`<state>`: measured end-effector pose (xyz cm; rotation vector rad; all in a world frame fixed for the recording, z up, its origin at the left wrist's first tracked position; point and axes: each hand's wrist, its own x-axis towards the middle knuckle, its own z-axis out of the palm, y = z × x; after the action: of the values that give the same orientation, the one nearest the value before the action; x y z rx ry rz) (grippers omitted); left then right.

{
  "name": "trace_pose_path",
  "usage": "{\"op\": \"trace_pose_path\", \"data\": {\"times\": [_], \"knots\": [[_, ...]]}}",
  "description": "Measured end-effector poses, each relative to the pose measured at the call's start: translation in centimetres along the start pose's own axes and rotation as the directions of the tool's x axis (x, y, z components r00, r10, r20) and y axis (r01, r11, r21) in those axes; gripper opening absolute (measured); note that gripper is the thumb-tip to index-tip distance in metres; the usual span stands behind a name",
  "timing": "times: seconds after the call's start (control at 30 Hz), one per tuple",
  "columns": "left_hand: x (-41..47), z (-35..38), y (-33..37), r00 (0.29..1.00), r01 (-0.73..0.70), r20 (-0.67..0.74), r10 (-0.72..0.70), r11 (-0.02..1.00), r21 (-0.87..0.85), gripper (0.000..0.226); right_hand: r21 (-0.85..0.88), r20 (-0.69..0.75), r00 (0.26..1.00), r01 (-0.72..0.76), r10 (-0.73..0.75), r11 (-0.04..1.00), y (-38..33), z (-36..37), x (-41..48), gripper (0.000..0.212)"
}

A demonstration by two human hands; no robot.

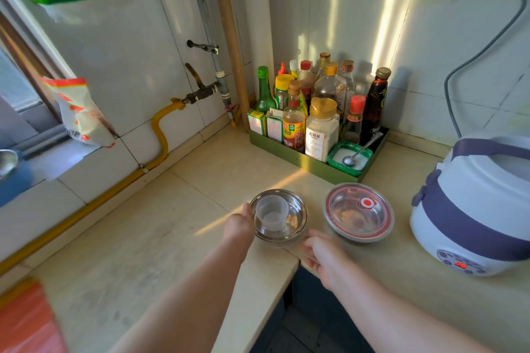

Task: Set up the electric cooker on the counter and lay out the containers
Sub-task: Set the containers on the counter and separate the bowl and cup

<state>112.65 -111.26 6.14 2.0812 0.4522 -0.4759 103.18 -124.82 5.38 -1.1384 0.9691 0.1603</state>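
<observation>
A white and purple electric cooker (470, 209) stands at the counter's right, its red display lit. A steel bowl (295, 223) with a clear plastic measuring cup (272, 213) inside sits on the beige counter (160, 238). My left hand (239, 223) grips the bowl's left rim. My right hand (321, 255) touches its near right side, fingers curled against it. Beside it on the right rests a second steel bowl (358, 213) with a clear, red-rimmed lid.
A green tray (286, 149) of sauce bottles and a small green tub with a spoon (348, 157) stands in the back corner. A yellow gas hose (160, 135) runs along the left wall. The cooker's grey cord (459, 74) hangs on the right wall. The counter has an inner corner edge (292, 264).
</observation>
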Motion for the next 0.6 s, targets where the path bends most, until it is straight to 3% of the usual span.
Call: {"op": "trace_pose_path", "data": {"times": [0.13, 0.33, 0.6], "knots": [[-0.2, 0.6, 0.5, 0.999, -0.015, 0.046, 0.021, 0.994, -0.111, 0.061, -0.041, 0.047, 0.999, 0.026, -0.024, 0.999, -0.2, 0.2, -0.1, 0.044], [0.1, 1.3, 1.4, 0.981, -0.025, 0.189, 0.053, 0.989, -0.143, 0.049, 0.027, 0.077, 0.996, 0.046, -0.048, 0.999, -0.6, 0.0, 0.3, 0.05], [0.8, 1.2, 1.5, 0.991, -0.098, 0.078, 0.109, 0.987, -0.124, 0.058, 0.147, -0.102, 0.995, -0.001, 0.016, 0.989, 0.5, -0.5, -0.7, 0.03]]}}
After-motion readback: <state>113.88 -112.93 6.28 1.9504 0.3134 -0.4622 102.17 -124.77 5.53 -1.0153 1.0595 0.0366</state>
